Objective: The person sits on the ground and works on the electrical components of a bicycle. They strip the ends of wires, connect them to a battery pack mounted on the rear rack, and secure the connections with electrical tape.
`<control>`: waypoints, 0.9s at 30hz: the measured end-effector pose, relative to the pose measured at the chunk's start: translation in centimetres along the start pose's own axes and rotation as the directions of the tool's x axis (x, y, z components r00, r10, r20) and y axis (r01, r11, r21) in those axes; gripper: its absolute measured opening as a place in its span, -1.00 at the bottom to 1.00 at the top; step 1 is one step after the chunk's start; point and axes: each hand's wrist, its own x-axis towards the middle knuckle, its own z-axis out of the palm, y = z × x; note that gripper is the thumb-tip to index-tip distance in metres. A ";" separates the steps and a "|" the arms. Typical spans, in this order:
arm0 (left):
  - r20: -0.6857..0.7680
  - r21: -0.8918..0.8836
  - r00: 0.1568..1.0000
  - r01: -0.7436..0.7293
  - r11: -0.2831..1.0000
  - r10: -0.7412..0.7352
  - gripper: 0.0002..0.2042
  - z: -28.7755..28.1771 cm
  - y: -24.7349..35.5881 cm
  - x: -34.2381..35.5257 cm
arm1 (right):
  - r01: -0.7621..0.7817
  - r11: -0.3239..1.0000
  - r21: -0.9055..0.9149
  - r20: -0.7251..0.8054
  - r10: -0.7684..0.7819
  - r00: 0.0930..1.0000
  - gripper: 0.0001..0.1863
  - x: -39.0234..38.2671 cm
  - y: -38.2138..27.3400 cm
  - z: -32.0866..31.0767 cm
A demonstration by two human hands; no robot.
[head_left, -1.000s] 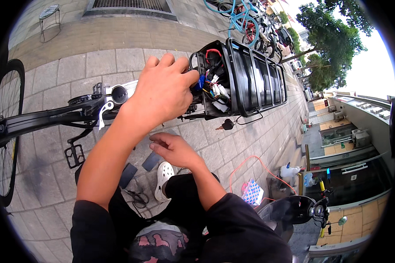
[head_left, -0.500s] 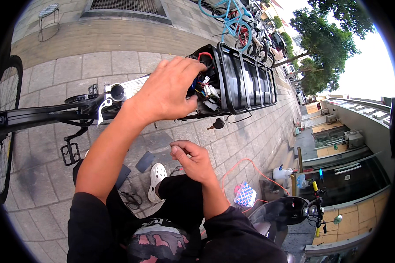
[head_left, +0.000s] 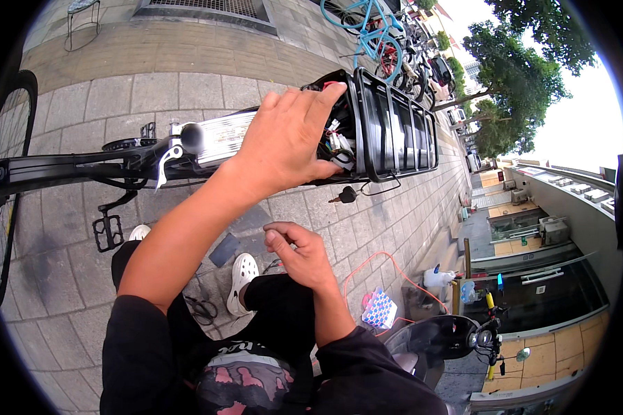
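On a paved walkway, seen from above, a black bicycle (head_left: 76,169) is stretching from the left edge toward the middle, where an open black compartment (head_left: 351,114) is sitting beside a black rack (head_left: 398,131). Wires with white connectors (head_left: 339,142) are crowding inside it. The person's left hand (head_left: 287,142) is arching over the compartment, palm down, thumb and index finger wide apart; its underside is hidden, so whether it is gripping anything cannot be told. Lower and nearer the body, the right hand (head_left: 299,252) is hovering with fingers loosely curled and thumb beside the index finger; nothing is showing in it, though its palm is hidden. A key with a black head (head_left: 346,195) is showing just beside the compartment. A dark flat piece (head_left: 224,250) is lying on the paving near a white clog (head_left: 242,283).
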 end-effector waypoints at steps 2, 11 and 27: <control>-0.020 0.018 0.999 -0.029 0.999 0.029 0.07 0.2 0.0 0.0 | 0.000 1.000 -0.008 0.003 0.001 1.000 -0.76 0.0 -0.1 0.1; -0.099 -0.069 0.994 -0.060 0.996 0.053 -0.17 0.9 0.0 -0.6 | -0.027 0.999 0.033 0.005 0.027 1.000 -0.76 -0.4 -0.9 -0.3; 0.217 -0.216 0.965 0.195 0.957 -0.147 -0.07 -1.9 1.4 -0.3 | -0.047 0.997 0.060 0.001 0.047 0.999 -0.75 -1.1 -1.0 -0.9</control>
